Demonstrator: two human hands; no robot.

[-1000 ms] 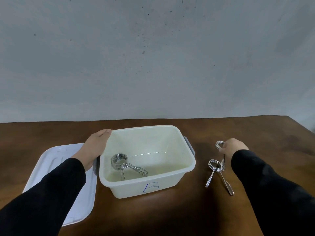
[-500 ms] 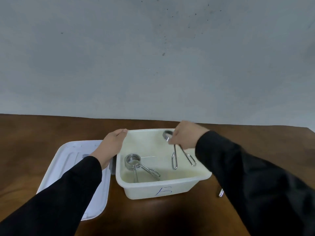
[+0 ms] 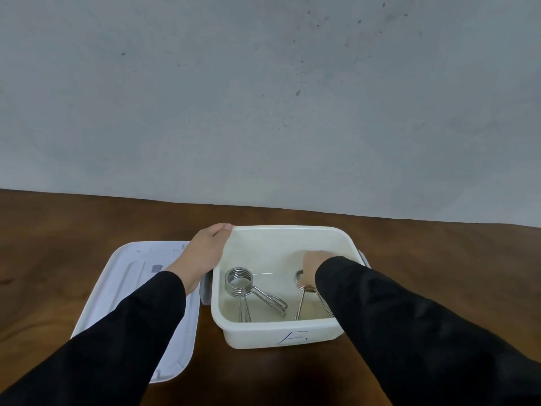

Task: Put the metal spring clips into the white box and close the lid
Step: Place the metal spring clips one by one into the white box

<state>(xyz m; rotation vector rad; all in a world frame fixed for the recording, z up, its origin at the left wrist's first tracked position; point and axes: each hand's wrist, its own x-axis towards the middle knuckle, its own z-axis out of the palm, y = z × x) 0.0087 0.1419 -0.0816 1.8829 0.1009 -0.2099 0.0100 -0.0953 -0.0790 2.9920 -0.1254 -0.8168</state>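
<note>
The open white box [image 3: 281,336] stands on the brown table, a blue mark on its front wall. One metal spring clip [image 3: 244,284] lies inside at the left, coil up, handles toward me. My right hand [image 3: 311,266] reaches down into the box's right half, fingers closed on the coil of a second spring clip [image 3: 304,303] whose handles rest near the box floor. My left hand [image 3: 205,256] lies flat against the box's left wall and rim. The white lid [image 3: 128,288] lies flat on the table left of the box, partly under my left sleeve.
A grey wall rises behind the table's far edge. Grey latches [image 3: 364,257] sit on both short sides of the box. My right sleeve hides the table to the right of the box.
My right hand picked a clip off the table at the right, carried it over the box and lowered it inside. The left hand stayed on the box's left side.
</note>
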